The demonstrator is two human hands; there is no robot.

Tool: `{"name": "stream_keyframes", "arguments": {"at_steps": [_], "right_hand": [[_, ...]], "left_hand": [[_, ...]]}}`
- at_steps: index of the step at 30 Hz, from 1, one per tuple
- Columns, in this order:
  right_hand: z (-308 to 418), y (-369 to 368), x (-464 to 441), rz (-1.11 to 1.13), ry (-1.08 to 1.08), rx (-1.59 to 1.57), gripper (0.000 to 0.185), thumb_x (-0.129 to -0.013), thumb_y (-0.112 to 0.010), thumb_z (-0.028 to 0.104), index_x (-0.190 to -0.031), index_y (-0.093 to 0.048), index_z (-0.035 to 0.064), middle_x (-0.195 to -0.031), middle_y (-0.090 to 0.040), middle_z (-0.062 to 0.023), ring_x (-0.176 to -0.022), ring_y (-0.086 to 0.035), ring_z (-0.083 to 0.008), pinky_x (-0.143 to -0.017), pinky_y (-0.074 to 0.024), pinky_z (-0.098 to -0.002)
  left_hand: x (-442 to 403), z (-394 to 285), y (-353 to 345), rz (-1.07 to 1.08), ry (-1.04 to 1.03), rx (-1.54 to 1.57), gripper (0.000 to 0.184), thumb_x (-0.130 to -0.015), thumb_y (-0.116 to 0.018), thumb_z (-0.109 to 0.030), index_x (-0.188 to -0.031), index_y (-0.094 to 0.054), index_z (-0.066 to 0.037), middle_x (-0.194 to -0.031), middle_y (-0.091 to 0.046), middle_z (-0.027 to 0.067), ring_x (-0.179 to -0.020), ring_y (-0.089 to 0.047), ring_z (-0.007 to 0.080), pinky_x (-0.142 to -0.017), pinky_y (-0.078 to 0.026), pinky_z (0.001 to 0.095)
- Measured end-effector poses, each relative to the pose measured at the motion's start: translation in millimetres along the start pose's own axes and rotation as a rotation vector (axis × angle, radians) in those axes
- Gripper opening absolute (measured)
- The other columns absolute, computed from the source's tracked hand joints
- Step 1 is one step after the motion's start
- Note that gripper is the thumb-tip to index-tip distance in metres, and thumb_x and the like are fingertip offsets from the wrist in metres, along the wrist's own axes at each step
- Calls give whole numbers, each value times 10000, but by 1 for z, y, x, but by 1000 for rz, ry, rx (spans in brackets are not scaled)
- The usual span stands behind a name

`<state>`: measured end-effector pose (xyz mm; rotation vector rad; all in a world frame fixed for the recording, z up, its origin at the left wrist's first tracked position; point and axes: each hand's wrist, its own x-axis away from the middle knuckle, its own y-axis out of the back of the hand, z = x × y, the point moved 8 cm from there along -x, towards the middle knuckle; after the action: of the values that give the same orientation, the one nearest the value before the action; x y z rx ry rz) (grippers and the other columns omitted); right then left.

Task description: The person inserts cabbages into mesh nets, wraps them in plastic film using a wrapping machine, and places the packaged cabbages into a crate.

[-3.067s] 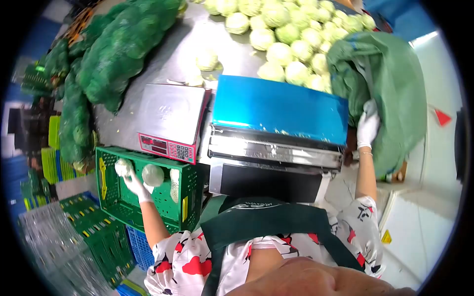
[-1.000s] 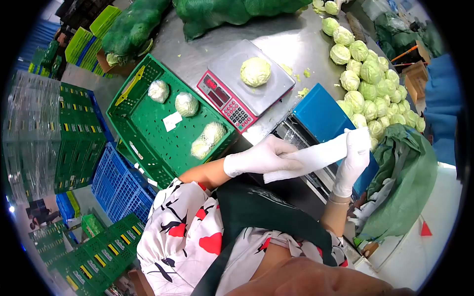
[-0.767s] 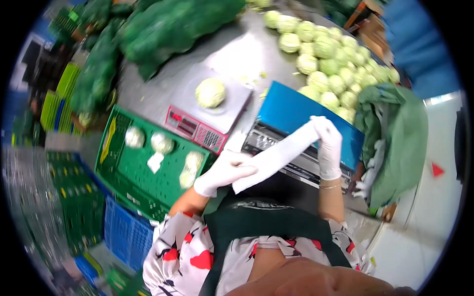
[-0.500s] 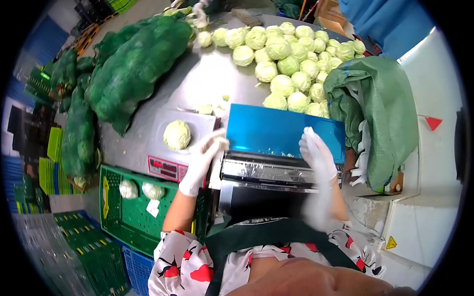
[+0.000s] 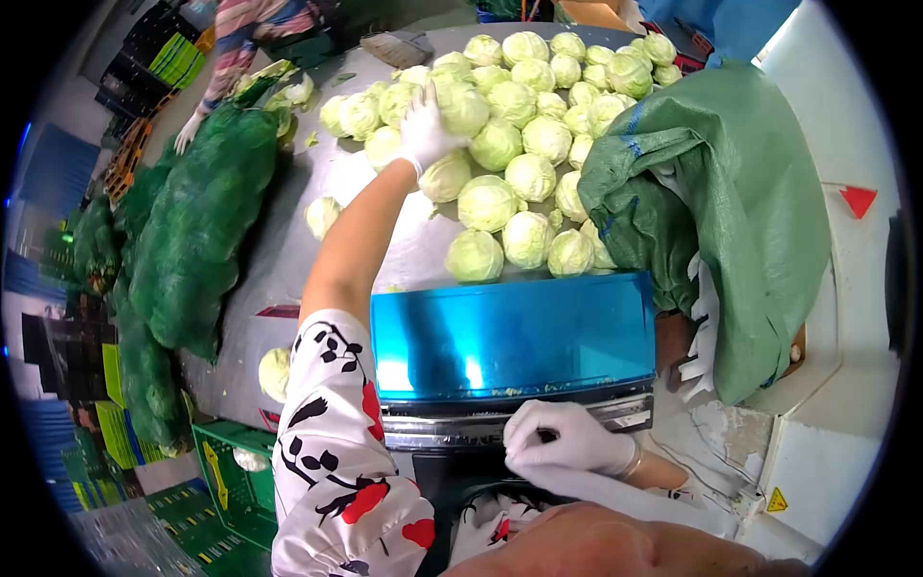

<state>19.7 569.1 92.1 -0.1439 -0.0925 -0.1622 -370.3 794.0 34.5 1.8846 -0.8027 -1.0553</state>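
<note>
My left hand point(image 5: 425, 133), in a white glove, reaches out over a pile of pale green cabbages. Its fingers are spread against the left side of a cabbage point(image 5: 465, 111), not closed around it. Close to my body, my gloved right hand point(image 5: 567, 440) is curled, fingertips pinched together, just in front of the wrapping machine's black and metallic edge point(image 5: 615, 412). A strip of whitish film point(image 5: 596, 484) trails beneath it, seemingly held in the fingers. The machine's shiny blue plate point(image 5: 519, 332) lies between my hands. One cabbage point(image 5: 275, 373) sits left of my sleeve, where the scale is mostly hidden.
Green net sacks of cabbages point(image 5: 207, 221) line the left side. A green woven sack point(image 5: 750, 221) stands at right. A green crate point(image 5: 236, 490) at lower left holds a wrapped cabbage point(image 5: 252, 460). Another person's gloved hand point(image 5: 189, 132) rests near the net sack.
My left hand has moved from beside the scale out to the cabbage pile. My right hand has drawn back from the blue plate toward my body and curled. The view has shifted.
</note>
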Motion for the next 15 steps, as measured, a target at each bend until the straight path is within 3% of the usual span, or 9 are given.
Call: {"name": "stream_keyframes", "arguments": {"at_steps": [4, 7, 8, 11, 12, 15], "right_hand": [[10, 13, 4, -155, 260, 253, 125, -826, -772, 85, -925, -700, 110, -989, -656, -17, -935, -626, -209, -946, -457, -369], [1, 23, 4, -118, 281, 201, 163, -852, -735, 55, -990, -655, 88, -964, -659, -32, -901, -623, -230, -920, -470, -395], [2, 27, 2, -142, 286, 175, 192, -871, -699, 28, -1037, -609, 62, -944, -660, -48, -887, -629, -219, -880, -493, -381], [-27, 26, 8, -96, -70, -13, 222, -880, -683, 27, -1088, -608, 58, -941, -659, -60, -905, -639, -204, -842, -509, -342], [-27, 26, 6, -108, -99, -43, 226, -901, -658, 35, -1124, -628, 55, -967, -661, -69, -914, -641, -190, -820, -508, -302], [-15, 29, 2, -105, 33, 95, 238, -917, -631, 37, -1151, -655, 67, -998, -660, -79, -912, -641, -198, -822, -505, -302]], "left_hand": [[-41, -8, -26, 171, 96, -162, 1344, -536, -925, -425, -1546, -133, -27, -1562, -244, 264, -1352, -391, 476, -1055, -438, 484], [-50, -1, -53, 255, 75, -166, 1347, -530, -930, -429, -1550, -136, -48, -1544, -276, 262, -1328, -419, 476, -1009, -481, 486], [-49, 1, -56, 198, 72, -161, 1284, -525, -933, -405, -1528, -211, -55, -1514, -317, 266, -1290, -454, 469, -984, -497, 486], [-34, 2, -49, 92, 32, -90, 1202, -524, -932, -375, -1485, -290, -46, -1479, -355, 266, -1249, -477, 461, -974, -499, 490], [-23, 0, -39, 35, 62, -27, 1127, -527, -927, -348, -1441, -349, -31, -1454, -374, 268, -1238, -484, 434, -976, -497, 484], [2, 28, -42, -162, 198, 330, 1127, -528, -930, -354, -1431, -353, -4, -1442, -380, 254, -1259, -474, 390, -974, -498, 482]]}}
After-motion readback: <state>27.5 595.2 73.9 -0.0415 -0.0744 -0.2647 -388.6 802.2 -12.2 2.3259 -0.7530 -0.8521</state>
